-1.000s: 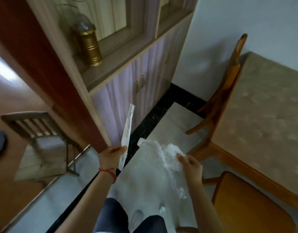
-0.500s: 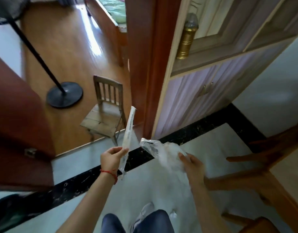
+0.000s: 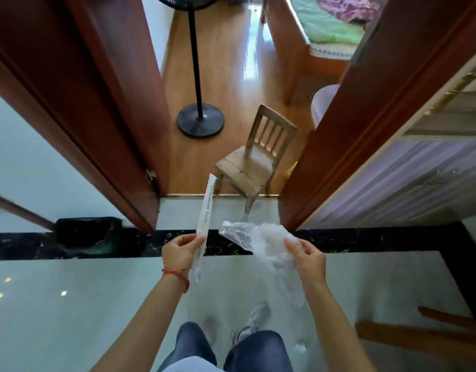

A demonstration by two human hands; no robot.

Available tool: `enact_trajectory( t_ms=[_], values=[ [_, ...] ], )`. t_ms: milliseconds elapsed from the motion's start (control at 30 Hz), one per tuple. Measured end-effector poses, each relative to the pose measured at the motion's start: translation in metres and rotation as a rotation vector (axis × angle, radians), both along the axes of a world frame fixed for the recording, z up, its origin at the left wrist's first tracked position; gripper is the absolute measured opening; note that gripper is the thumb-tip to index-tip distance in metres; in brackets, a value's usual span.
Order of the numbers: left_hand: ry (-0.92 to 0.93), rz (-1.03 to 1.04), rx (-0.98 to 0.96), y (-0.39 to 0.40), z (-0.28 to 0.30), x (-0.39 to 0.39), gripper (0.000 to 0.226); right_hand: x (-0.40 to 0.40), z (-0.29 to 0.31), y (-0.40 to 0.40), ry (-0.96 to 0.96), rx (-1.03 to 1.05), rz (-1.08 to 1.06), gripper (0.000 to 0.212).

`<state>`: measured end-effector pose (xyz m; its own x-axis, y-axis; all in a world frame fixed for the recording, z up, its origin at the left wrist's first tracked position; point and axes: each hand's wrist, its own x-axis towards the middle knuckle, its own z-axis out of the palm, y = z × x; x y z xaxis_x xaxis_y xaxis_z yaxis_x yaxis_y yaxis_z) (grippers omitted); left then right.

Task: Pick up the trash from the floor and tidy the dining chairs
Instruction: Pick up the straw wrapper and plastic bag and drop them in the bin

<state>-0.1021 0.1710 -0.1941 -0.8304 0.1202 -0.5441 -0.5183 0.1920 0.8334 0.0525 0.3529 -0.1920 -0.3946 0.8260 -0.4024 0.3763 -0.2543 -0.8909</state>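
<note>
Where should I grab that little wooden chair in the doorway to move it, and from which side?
Probably by the top rail of the small wooden chair. Its slatted back stands upright on the far side, seat facing you, so reach over the seat from the front. Both hands are full: left hand holds the paper sleeve, right hand the plastic bag.

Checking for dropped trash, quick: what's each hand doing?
Left hand: pinches long white wrapper.
Right hand: grips crumpled clear plastic bag.
</note>
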Motion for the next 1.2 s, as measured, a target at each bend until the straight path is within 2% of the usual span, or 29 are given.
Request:
enact_trajectory(
  t_ms=[200,433,700,1000,1200],
  values=[
    [0.01,0.131,-0.042,-0.069,-0.003,-0.008,0.02,-0.03,-0.001,-0.051,0.0,-0.041,0.17,0.015],
    [0.018,0.357,-0.076,-0.128,-0.006,-0.007,0.012,-0.076,-0.002,-0.084,-0.026,-0.053,0.401,0.004],
    [-0.044,0.591,-0.116,-0.19,-0.017,0.011,0.014,-0.115,-0.014,-0.131,-0.08,-0.081,0.637,0.008],
    [-0.093,0.741,-0.087,-0.28,-0.027,-0.011,0.014,-0.172,-0.026,-0.224,-0.138,-0.085,0.803,0.009],
    [-0.082,0.736,-0.096,-0.375,-0.027,-0.063,0.013,-0.225,-0.026,-0.316,-0.13,-0.071,0.781,0.009]
  ],
)
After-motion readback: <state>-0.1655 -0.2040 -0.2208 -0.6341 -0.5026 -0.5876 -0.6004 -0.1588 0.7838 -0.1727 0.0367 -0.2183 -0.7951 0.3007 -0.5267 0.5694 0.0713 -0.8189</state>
